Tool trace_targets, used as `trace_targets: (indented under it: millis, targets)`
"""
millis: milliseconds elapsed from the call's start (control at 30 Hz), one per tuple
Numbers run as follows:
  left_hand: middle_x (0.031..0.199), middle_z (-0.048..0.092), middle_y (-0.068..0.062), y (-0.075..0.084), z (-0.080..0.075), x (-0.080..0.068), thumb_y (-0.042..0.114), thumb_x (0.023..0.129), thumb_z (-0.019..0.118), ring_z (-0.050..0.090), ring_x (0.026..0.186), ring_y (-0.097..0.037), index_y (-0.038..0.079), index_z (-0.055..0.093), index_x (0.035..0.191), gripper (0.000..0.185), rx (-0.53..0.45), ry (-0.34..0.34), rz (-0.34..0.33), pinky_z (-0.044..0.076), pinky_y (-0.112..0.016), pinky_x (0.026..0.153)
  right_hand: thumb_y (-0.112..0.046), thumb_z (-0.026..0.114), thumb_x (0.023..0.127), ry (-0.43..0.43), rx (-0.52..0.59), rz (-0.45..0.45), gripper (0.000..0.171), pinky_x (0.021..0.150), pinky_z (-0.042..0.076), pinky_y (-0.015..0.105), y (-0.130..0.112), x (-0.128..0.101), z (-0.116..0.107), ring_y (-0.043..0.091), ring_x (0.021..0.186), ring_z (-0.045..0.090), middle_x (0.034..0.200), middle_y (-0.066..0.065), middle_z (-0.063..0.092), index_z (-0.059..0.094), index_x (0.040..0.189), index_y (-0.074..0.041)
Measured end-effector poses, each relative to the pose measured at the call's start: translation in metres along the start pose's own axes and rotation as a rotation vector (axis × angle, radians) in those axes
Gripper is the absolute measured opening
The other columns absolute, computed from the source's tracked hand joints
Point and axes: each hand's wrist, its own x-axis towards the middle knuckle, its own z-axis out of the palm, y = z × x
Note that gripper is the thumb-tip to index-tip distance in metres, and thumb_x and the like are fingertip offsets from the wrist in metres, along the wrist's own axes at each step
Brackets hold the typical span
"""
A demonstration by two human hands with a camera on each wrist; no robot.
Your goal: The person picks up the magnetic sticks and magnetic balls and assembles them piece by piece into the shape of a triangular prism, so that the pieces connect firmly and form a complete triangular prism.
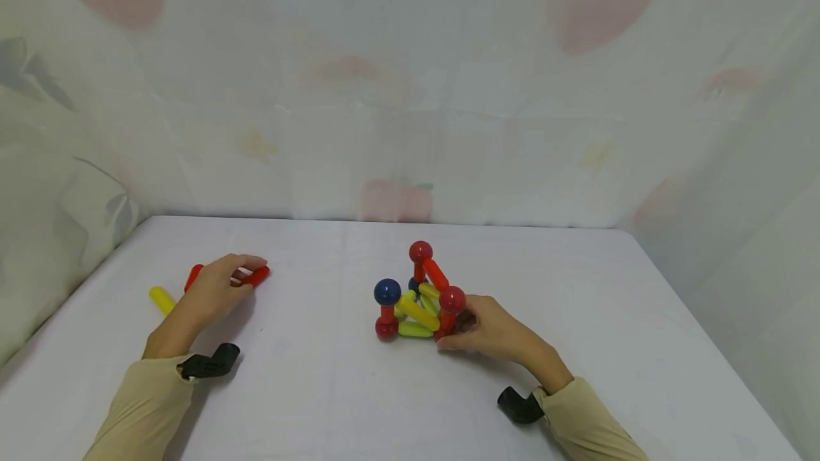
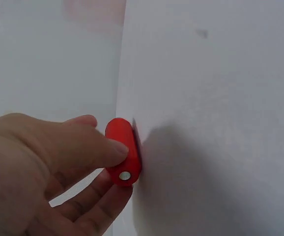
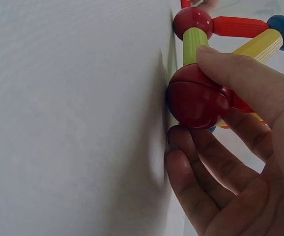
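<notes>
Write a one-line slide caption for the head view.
Left hand grips a red rod while right hand steadies a rod-and-ball structure on a white table.

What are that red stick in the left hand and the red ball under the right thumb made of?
Red stick: looks like smooth, slightly glossy plastic; the silvery disc in its end is probably a magnet. Red ball: shiny hard plastic by its highlights, with a moulded seam round it.

Red rod (image 2: 124, 157): short, rounded ends, a metal disc at the end, lying on the bench at left. Frame (image 1: 419, 299): red and blue balls joined by red and yellow rods, standing at bench centre. Its lower near red ball (image 3: 197, 97) touches the bench.
</notes>
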Motion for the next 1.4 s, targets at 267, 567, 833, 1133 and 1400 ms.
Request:
trace_targets:
  millis: [267,567,833,1133,1400]
  targets:
    - [0.117,0.062,-0.027,0.002,0.001,0.003,0.007,0.088,0.07,0.057,0.099,-0.038,-0.001,0.059,0.129,0.043,0.05,-0.084,-0.051,0.057,-0.043,0.079,-0.028,0.083,0.081,0.002,-0.007,-0.003,0.035,0.074,0.053,0.024,0.0,0.0,0.0,0.015,0.083,0.062,0.091,-0.002,0.068,0.064,0.106,-0.012]
    - [0.114,0.064,-0.025,0.004,0.003,0.003,0.012,0.089,0.071,0.056,0.094,-0.033,0.0,0.061,0.127,0.041,0.073,-0.07,-0.037,0.055,-0.038,0.075,-0.028,0.083,0.081,-0.003,-0.008,-0.003,0.035,0.075,0.053,0.023,-0.001,0.0,-0.001,0.015,0.084,0.062,0.091,-0.003,0.068,0.064,0.107,-0.012]
    - [0.116,0.065,-0.021,0.011,0.005,0.003,0.012,0.089,0.068,0.056,0.094,-0.029,0.002,0.063,0.125,0.037,0.038,-0.092,-0.011,0.052,-0.031,0.073,-0.028,0.083,0.081,0.002,-0.015,-0.02,0.032,0.073,0.053,0.023,-0.001,0.0,-0.001,0.014,0.081,0.062,0.088,-0.004,0.068,0.066,0.103,-0.013]
    - [0.113,0.065,-0.017,0.028,0.006,0.002,0.014,0.091,0.067,0.055,0.095,-0.027,0.006,0.062,0.127,0.037,-0.014,-0.091,0.022,0.05,-0.028,0.067,-0.027,0.083,0.081,-0.001,-0.005,-0.031,0.031,0.072,0.053,0.023,-0.001,0.0,-0.002,0.013,0.08,0.063,0.087,-0.003,0.069,0.067,0.102,-0.012]
    - [0.108,0.068,-0.012,0.043,0.008,0.001,0.007,0.09,0.066,0.057,0.093,-0.024,0.007,0.066,0.123,0.033,-0.033,-0.046,0.113,0.05,-0.025,0.066,-0.029,0.083,0.081,-0.002,-0.018,-0.038,0.03,0.074,0.053,0.023,0.001,0.001,-0.002,0.011,0.081,0.064,0.089,-0.004,0.07,0.067,0.102,-0.012]
